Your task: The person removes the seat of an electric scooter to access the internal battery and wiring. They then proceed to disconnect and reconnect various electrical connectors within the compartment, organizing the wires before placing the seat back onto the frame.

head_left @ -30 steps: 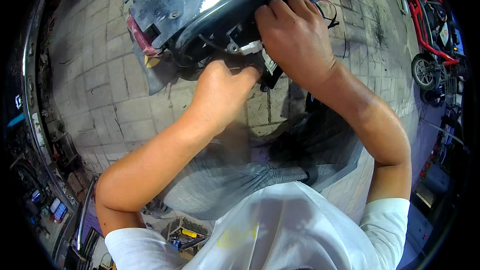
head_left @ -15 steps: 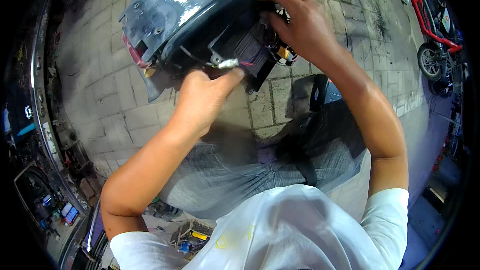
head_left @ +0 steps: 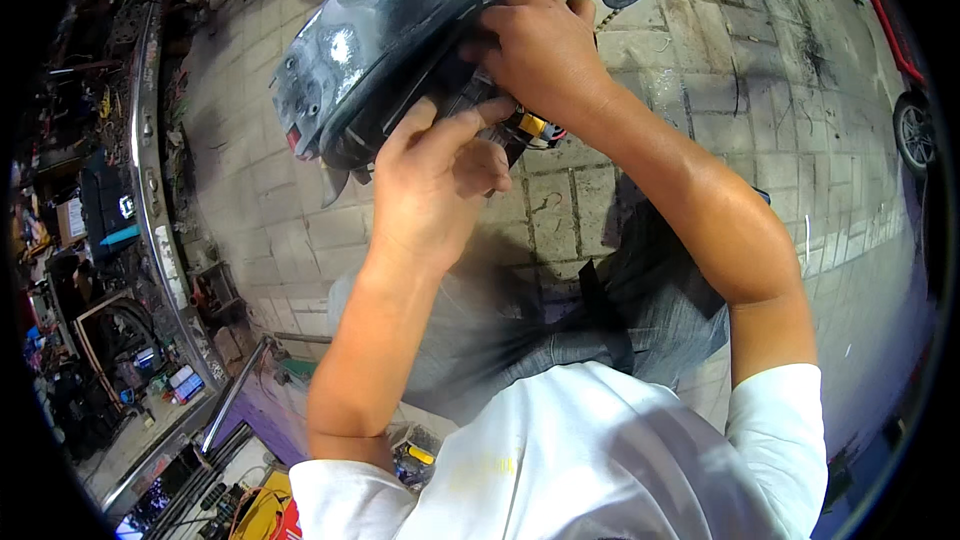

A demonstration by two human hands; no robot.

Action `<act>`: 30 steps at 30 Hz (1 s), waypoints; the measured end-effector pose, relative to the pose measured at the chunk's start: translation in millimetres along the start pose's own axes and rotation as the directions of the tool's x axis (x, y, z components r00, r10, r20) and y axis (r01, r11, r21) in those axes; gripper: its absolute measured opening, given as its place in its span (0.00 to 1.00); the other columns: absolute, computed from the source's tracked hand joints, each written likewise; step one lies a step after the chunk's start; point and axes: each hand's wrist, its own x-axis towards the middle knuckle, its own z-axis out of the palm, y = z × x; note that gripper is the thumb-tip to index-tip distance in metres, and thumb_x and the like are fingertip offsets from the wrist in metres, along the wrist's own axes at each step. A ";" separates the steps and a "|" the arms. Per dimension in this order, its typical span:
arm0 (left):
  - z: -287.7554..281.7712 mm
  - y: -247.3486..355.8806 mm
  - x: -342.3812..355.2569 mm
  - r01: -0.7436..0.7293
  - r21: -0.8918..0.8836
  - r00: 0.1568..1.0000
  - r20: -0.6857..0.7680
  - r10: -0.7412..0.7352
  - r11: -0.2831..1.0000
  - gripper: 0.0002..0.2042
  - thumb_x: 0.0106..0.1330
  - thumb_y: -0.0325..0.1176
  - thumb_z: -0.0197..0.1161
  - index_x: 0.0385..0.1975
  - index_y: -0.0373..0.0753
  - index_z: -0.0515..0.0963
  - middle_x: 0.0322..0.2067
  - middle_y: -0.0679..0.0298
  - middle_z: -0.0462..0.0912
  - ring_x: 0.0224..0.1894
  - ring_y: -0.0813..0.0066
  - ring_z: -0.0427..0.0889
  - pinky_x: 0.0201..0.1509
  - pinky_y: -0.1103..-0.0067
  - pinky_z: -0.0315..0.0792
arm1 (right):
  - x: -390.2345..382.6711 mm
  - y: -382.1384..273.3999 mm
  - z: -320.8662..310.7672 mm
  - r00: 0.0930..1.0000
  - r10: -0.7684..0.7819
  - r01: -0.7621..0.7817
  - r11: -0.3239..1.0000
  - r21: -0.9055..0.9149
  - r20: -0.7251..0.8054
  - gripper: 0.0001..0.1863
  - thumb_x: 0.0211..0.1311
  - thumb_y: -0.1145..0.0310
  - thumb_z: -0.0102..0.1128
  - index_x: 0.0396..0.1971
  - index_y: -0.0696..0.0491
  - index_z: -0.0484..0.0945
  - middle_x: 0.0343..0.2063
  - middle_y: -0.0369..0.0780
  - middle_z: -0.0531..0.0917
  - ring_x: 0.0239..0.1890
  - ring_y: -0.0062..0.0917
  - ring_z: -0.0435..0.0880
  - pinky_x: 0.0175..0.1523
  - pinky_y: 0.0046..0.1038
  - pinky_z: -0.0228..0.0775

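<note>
Dark scooter body panel (head_left: 380,40): long axis runs 2 to 8 o'clock, red-lit end toward 8. Left hand (head_left: 435,180) fingers curled, pressing panel underside. Right hand (head_left: 545,50) closed over panel edge at 1 o'clock.

Right hand (head_left: 540,50) fingers buried under dark scooter panel (head_left: 380,30) — panel top cut off, wiring indistinct

Bright, even light falls from above. A white glare spot sits on the dark shell (head_left: 345,45) at eleven o'clock. Soft shadows pool under the arms. Paving lines bend near the black fisheye rim; edges blur.
</note>
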 end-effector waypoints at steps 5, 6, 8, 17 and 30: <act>14.2 -12.1 12.2 0.058 -0.164 0.996 -0.052 -0.068 0.985 0.05 0.69 0.27 0.56 0.30 0.41 0.71 0.41 0.58 0.79 0.31 0.75 0.73 0.35 0.76 0.68 | 4.3 18.3 4.2 0.981 -0.127 0.129 0.992 0.004 -0.146 0.06 0.50 0.68 0.65 0.29 0.42 0.86 0.29 0.29 0.78 0.42 0.28 0.77 0.48 0.42 0.57; 13.6 -15.5 13.2 0.039 -0.201 0.996 -0.068 -0.053 0.979 0.04 0.69 0.26 0.56 0.30 0.41 0.71 0.40 0.60 0.78 0.30 0.75 0.72 0.35 0.76 0.67 | 4.4 18.7 4.0 0.975 -0.157 0.156 0.988 -0.023 -0.156 0.06 0.50 0.68 0.65 0.29 0.43 0.86 0.29 0.29 0.78 0.42 0.27 0.77 0.48 0.41 0.57; 17.1 -19.0 11.5 0.006 -0.261 0.996 -0.086 -0.029 0.965 0.03 0.68 0.24 0.55 0.35 0.42 0.70 0.37 0.64 0.73 0.32 0.75 0.70 0.37 0.75 0.66 | 3.0 20.2 -0.5 0.963 -0.228 0.227 0.974 -0.028 -0.144 0.06 0.49 0.71 0.64 0.27 0.44 0.84 0.29 0.28 0.77 0.40 0.24 0.77 0.47 0.37 0.58; 5.6 -32.9 12.5 -0.017 -0.522 0.999 -0.032 0.001 0.853 0.07 0.66 0.24 0.56 0.40 0.43 0.70 0.41 0.68 0.71 0.33 0.77 0.66 0.39 0.77 0.64 | 3.8 23.2 -11.0 0.934 -0.334 0.329 0.943 -0.055 -0.129 0.08 0.45 0.76 0.63 0.27 0.47 0.81 0.30 0.29 0.77 0.40 0.25 0.77 0.48 0.35 0.58; 12.2 -35.3 10.6 -0.097 -0.018 0.988 -0.124 0.094 0.995 0.17 0.67 0.26 0.54 0.56 0.43 0.69 0.38 0.68 0.74 0.28 0.79 0.72 0.29 0.76 0.70 | 5.3 16.0 -17.5 0.924 -0.379 0.371 0.919 -0.130 -0.045 0.07 0.44 0.73 0.64 0.26 0.47 0.81 0.31 0.30 0.77 0.42 0.25 0.78 0.49 0.37 0.60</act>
